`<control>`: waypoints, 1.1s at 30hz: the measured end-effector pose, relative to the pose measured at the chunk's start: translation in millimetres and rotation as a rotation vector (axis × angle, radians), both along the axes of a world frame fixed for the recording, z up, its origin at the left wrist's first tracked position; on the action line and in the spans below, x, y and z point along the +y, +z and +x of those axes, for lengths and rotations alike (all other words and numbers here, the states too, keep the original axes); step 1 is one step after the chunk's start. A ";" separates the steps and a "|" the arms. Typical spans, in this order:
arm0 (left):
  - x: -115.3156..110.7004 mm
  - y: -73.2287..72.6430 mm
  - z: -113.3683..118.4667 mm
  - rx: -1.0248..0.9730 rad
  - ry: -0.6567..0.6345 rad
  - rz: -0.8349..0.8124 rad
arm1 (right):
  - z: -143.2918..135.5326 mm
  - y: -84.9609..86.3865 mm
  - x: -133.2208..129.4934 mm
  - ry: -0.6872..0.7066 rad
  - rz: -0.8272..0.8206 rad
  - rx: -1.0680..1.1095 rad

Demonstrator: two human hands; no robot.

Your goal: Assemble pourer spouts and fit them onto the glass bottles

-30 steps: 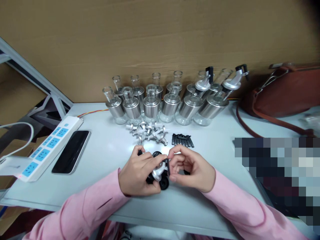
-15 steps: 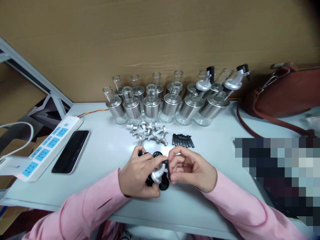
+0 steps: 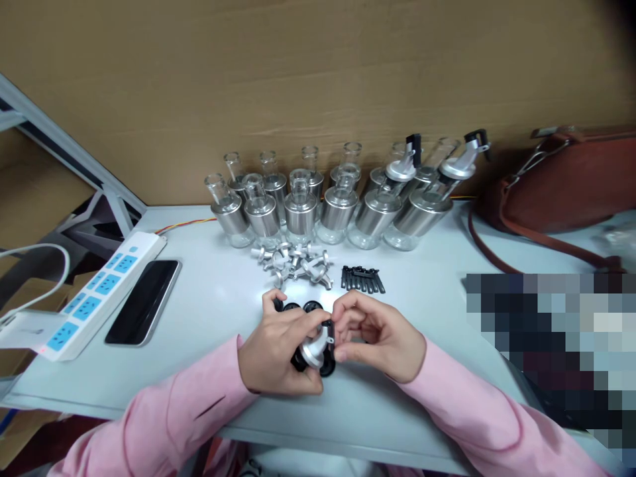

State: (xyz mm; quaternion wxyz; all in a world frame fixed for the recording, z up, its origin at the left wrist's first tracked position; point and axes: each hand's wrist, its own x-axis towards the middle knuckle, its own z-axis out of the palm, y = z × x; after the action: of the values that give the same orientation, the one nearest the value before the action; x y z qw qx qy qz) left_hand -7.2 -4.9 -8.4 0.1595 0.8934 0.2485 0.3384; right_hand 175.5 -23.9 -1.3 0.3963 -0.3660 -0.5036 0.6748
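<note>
My left hand (image 3: pixel 278 354) is closed around a silver pour spout (image 3: pixel 313 352), its tip facing right. At that tip my right hand (image 3: pixel 382 338) pinches a small black lever (image 3: pixel 331 336) between thumb and fingers. The lever touches the spout's end; whether it is fixed there I cannot tell. Beneath and around the left hand lie several black round caps (image 3: pixel 313 306), partly covered by the fingers. Behind the hands is a pile of silver pour spouts (image 3: pixel 301 262). To its right several black levers (image 3: pixel 362 279) lie in a row.
Glass bottles with steel sleeves (image 3: pixel 301 212) stand in two rows at the back; two carry fitted spouts (image 3: pixel 457 165). On the left are a power strip (image 3: pixel 99 298) and a phone (image 3: pixel 144 301). A brown handbag (image 3: pixel 561 185) sits at the right, on the table (image 3: pixel 209 278).
My right hand has shifted slightly left, bringing the black lever closer against the spout's tip. My left hand keeps its grip on the spout.
</note>
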 end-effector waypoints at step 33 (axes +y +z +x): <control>9.5 10.3 -3.3 -0.003 -0.074 0.031 | 1.0 -4.7 9.0 -0.049 0.163 0.047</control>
State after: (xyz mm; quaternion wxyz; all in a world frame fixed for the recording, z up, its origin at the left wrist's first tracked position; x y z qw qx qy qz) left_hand -10.5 4.6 1.9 0.1585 0.9040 0.2097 0.3373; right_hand 176.5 -14.9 -5.9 0.4529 -0.3288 -0.5384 0.6300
